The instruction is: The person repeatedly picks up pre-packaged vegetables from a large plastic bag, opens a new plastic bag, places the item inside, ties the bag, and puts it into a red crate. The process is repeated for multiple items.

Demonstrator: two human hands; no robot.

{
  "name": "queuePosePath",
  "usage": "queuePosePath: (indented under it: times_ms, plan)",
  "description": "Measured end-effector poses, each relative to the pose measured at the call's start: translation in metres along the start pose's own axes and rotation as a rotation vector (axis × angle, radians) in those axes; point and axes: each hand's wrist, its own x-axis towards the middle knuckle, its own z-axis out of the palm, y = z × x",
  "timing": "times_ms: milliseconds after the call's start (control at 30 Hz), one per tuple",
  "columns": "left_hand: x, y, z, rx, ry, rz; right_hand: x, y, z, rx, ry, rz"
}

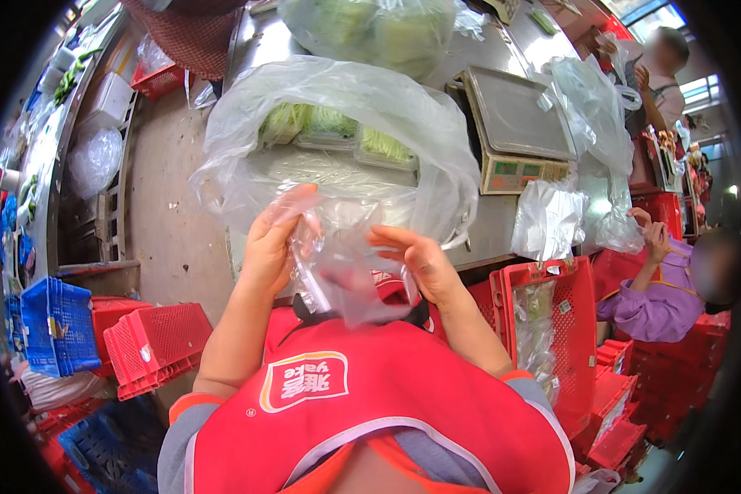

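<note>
A small clear plastic bag (352, 259) hangs between my hands in front of my red apron. My left hand (278, 234) pinches the film of this bag between thumb and fingers. On the bag's other side, my right hand (420, 256) has its fingers spread and slightly blurred; whether it touches the film is unclear. Just beyond both hands, a large translucent plastic bag (234, 154) lies with its mouth wide. Inside it sit several clear trays of shredded pale green vegetable (386, 147), near its far side.
A digital scale (519, 117) stands right of the large bag on the metal table (494, 222). Thin white plastic bags (549, 219) hang at the table edge, above a red crate (583, 346). Another filled bag (376, 31) lies beyond. Red crates (157, 346) stand left; a person in purple (661, 302) is at right.
</note>
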Motion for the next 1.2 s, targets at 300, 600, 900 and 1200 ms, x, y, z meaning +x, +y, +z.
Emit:
queuePosePath:
  times_ms: [300,600,900,1200]
  plan:
    - [-0.007,0.013,-0.042,-0.201,-0.021,0.108,0.043,0.021,0.026,0.306,-0.028,0.467]
    - [-0.007,0.005,-0.081,0.293,0.134,0.089,0.073,0.008,0.012,-0.215,0.076,0.090]
    - [-0.015,-0.023,-0.026,0.505,-0.054,-0.143,0.059,0.018,0.045,-0.546,-0.155,-0.009]
    - [-0.027,-0.003,-0.087,1.117,0.147,-0.036,0.057,0.011,-0.007,0.361,0.458,0.067]
